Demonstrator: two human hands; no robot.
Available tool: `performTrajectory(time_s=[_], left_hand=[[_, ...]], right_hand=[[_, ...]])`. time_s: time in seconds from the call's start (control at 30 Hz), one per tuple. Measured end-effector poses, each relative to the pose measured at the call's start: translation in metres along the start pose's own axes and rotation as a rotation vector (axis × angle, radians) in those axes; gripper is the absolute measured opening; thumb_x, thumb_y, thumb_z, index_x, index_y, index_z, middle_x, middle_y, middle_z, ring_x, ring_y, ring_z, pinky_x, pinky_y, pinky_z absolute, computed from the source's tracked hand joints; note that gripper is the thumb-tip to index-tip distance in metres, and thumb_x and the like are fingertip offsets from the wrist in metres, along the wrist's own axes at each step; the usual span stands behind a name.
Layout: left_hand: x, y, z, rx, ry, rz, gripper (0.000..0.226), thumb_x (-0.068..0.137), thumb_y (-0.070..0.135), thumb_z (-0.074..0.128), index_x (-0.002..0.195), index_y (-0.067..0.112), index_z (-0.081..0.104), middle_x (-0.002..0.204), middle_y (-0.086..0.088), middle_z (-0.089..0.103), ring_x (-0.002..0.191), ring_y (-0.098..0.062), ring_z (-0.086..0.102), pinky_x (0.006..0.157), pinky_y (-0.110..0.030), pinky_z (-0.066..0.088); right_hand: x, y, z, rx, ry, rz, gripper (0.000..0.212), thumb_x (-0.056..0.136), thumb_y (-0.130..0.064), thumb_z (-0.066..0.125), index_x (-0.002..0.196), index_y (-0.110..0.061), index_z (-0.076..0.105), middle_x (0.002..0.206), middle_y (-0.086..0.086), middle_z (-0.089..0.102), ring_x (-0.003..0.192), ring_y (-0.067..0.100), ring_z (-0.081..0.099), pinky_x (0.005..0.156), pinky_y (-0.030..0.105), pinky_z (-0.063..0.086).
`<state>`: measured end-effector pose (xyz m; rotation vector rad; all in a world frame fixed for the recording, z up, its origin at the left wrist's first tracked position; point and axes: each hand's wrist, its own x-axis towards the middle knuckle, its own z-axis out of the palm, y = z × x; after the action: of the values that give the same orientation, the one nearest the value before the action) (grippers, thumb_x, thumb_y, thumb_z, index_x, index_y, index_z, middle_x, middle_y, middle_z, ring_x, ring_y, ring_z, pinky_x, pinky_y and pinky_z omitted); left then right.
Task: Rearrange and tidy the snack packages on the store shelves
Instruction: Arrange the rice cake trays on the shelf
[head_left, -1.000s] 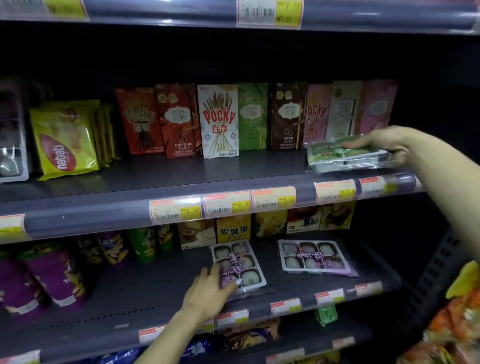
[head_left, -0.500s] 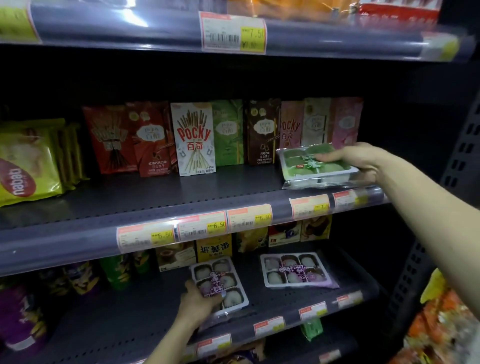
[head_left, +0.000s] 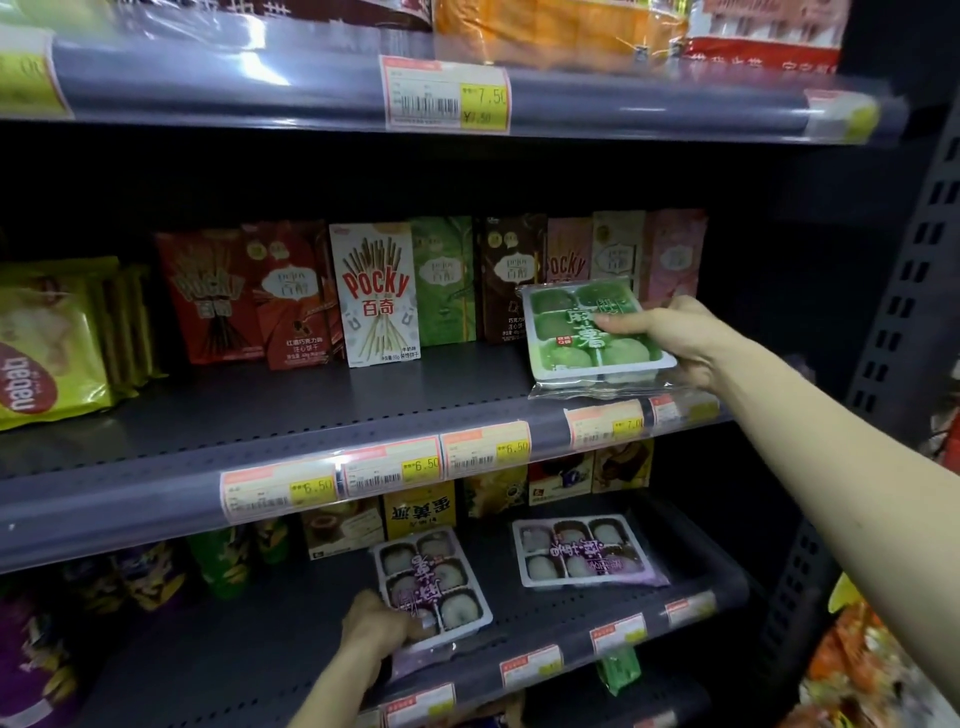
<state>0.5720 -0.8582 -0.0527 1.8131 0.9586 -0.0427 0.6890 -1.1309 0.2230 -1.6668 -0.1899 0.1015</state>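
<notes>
My right hand (head_left: 675, 338) grips a green mochi tray (head_left: 587, 332) at its right edge, tilting it up toward me over the front right of the middle shelf (head_left: 311, 410). Down on the lower shelf (head_left: 571, 618), my left hand (head_left: 379, 629) holds the near left corner of a purple-labelled mochi tray (head_left: 434, 582), which is lifted slightly at its front. A second purple mochi tray (head_left: 582, 553) lies flat to its right.
A row of upright Pocky boxes (head_left: 374, 293) lines the back of the middle shelf, with yellow wafer bags (head_left: 47, 348) at the left. Small boxes (head_left: 418, 509) and green cans (head_left: 223, 561) stand behind the purple trays. Price labels run along the shelf rails. Bagged goods hang at far right.
My right hand has tipped the green tray up from lying flat so its label faces me. My left hand closed on the purple tray's corner and raised it a little. The view has moved closer.
</notes>
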Motion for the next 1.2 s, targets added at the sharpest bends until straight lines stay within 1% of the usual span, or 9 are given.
performTrajectory(time_s=[0.2, 0.27, 0.37, 0.47, 0.6, 0.73, 0.87, 1.0, 1.2], left_hand=[[0.008, 0.003, 0.001, -0.03, 0.009, -0.058, 0.055, 0.069, -0.009, 0.075, 0.115, -0.003, 0.046, 0.111, -0.021, 0.058, 0.102, -0.034, 0.056, 0.083, -0.037, 0.05], [0.008, 0.001, 0.0, -0.167, -0.019, -0.078, 0.05, 0.067, -0.018, 0.069, 0.108, -0.002, 0.044, 0.093, -0.018, 0.056, 0.086, -0.031, 0.055, 0.074, -0.038, 0.052], [0.007, 0.0, -0.001, -0.321, -0.081, -0.104, 0.043, 0.068, -0.026, 0.064, 0.105, -0.008, 0.05, 0.087, -0.021, 0.058, 0.074, -0.029, 0.054, 0.055, -0.033, 0.047], [0.007, 0.008, -0.003, -0.403, -0.157, -0.09, 0.033, 0.07, -0.027, 0.06, 0.101, -0.013, 0.058, 0.091, -0.025, 0.062, 0.075, -0.029, 0.057, 0.049, -0.031, 0.046], [-0.002, 0.026, -0.007, -0.474, -0.261, -0.096, 0.021, 0.076, -0.026, 0.055, 0.08, -0.005, 0.058, 0.075, -0.02, 0.059, 0.066, -0.023, 0.054, 0.035, -0.017, 0.043], [-0.007, 0.019, -0.005, -0.42, -0.255, -0.105, 0.021, 0.078, -0.019, 0.057, 0.094, -0.005, 0.058, 0.072, -0.018, 0.058, 0.059, -0.022, 0.053, 0.036, -0.018, 0.044], [-0.012, 0.011, -0.002, -0.309, -0.243, -0.083, 0.038, 0.081, -0.008, 0.062, 0.118, -0.009, 0.052, 0.074, -0.017, 0.055, 0.06, -0.027, 0.055, 0.047, -0.03, 0.049], [-0.018, 0.011, -0.005, -0.382, -0.331, -0.076, 0.021, 0.085, -0.012, 0.057, 0.106, -0.012, 0.057, 0.105, -0.031, 0.065, 0.092, -0.045, 0.066, 0.077, -0.056, 0.055], [-0.025, 0.004, -0.006, -0.472, -0.322, -0.03, 0.01, 0.086, -0.015, 0.055, 0.093, -0.01, 0.058, 0.097, -0.028, 0.066, 0.086, -0.038, 0.064, 0.071, -0.05, 0.057]], right_hand=[[0.0, 0.005, 0.001, 0.035, 0.012, -0.04, 0.071, 0.068, -0.015, 0.085, 0.123, 0.011, 0.049, 0.095, 0.019, 0.073, 0.085, 0.029, 0.073, 0.083, 0.04, 0.058], [-0.002, 0.006, 0.002, 0.082, 0.016, -0.058, 0.067, 0.07, -0.01, 0.083, 0.124, 0.009, 0.048, 0.094, 0.018, 0.073, 0.074, 0.023, 0.074, 0.061, 0.03, 0.06], [-0.007, 0.008, 0.003, 0.135, 0.024, -0.082, 0.065, 0.072, -0.006, 0.081, 0.126, 0.008, 0.048, 0.094, 0.017, 0.072, 0.068, 0.019, 0.073, 0.052, 0.024, 0.056], [-0.009, 0.009, 0.005, 0.16, 0.033, -0.097, 0.074, 0.072, -0.005, 0.081, 0.133, 0.007, 0.042, 0.104, 0.017, 0.07, 0.079, 0.02, 0.073, 0.057, 0.025, 0.058], [-0.009, 0.01, 0.007, 0.159, 0.035, -0.113, 0.081, 0.07, -0.007, 0.083, 0.137, 0.007, 0.038, 0.113, 0.017, 0.067, 0.087, 0.02, 0.072, 0.062, 0.025, 0.059], [-0.009, 0.012, 0.008, 0.17, 0.037, -0.105, 0.09, 0.068, -0.009, 0.084, 0.14, 0.004, 0.033, 0.118, 0.018, 0.065, 0.094, 0.024, 0.07, 0.077, 0.033, 0.06], [-0.009, 0.013, 0.009, 0.186, 0.039, -0.1, 0.088, 0.067, -0.009, 0.085, 0.139, 0.004, 0.035, 0.115, 0.017, 0.066, 0.091, 0.024, 0.072, 0.075, 0.035, 0.06], [-0.01, 0.015, 0.01, 0.214, 0.036, -0.101, 0.084, 0.067, -0.007, 0.084, 0.137, 0.004, 0.038, 0.111, 0.018, 0.068, 0.086, 0.024, 0.073, 0.065, 0.033, 0.061], [-0.011, 0.017, 0.01, 0.215, 0.04, -0.106, 0.089, 0.066, -0.011, 0.086, 0.139, 0.004, 0.037, 0.122, 0.02, 0.062, 0.099, 0.028, 0.069, 0.087, 0.043, 0.057]])
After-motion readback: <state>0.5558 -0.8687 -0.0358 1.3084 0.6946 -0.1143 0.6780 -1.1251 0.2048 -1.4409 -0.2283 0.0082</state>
